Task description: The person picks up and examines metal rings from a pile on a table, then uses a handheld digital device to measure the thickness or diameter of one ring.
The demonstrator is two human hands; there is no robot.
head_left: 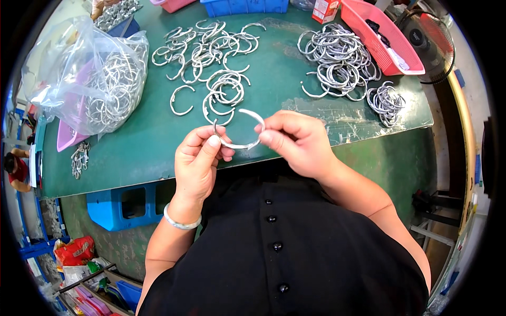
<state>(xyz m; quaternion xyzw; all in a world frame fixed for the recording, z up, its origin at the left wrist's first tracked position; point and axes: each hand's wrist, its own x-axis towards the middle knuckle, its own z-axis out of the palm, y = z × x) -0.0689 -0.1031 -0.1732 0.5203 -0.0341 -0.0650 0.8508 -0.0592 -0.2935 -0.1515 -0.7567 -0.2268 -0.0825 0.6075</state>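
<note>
Between my two hands, just above the near edge of the green table, is an open silver bangle (pixel 238 146) with its gap toward the top. My left hand (pixel 199 158) pinches its left end between thumb and fingers. On the other side my right hand (pixel 296 141) grips the bangle's right part with thumb and forefinger. Right beyond my hands lies a loose cluster of similar open bangles (pixel 226 87), spreading to more bangles (pixel 203 52) farther back. One single bangle (pixel 172 100) rests apart, to the left of the cluster.
A large heap of bangles (pixel 337 58) lies at the right, with a smaller pile (pixel 386 104) nearer. Behind stand a pink basket (pixel 369 31) and a fan (pixel 432 47). At left, a plastic bag (pixel 58 79) of bangles sits in a pink tray (pixel 66 138). A blue stool (pixel 108 210) is below the table (pixel 132 163).
</note>
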